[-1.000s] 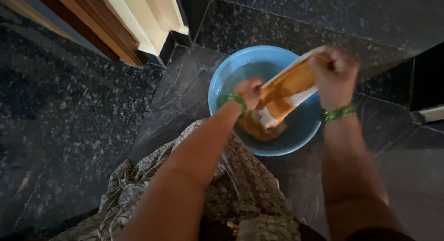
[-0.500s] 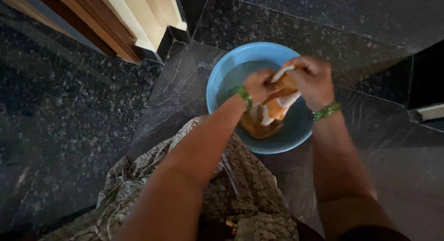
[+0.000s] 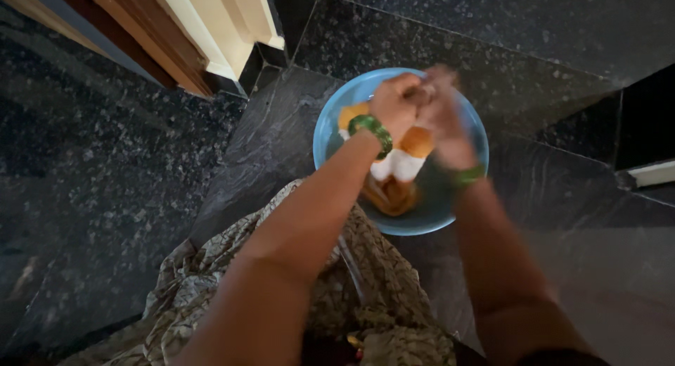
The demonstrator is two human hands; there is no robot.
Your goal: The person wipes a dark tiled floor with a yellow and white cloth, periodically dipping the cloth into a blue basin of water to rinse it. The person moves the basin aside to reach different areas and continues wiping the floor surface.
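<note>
A round blue basin with water stands on the dark stone floor in front of me. An orange and white cloth hangs bunched over it. My left hand and my right hand are pressed close together above the basin, both closed on the top of the cloth. The right hand is blurred by motion. Green bangles circle both wrists.
Dark speckled stone floor lies all around, with a raised stone step behind the basin. A wooden and cream door frame stands at the upper left. My patterned garment covers my lap below.
The cloth was stretched out between my hands; now both hands have come together over the basin's middle and the cloth is bunched up between them.
</note>
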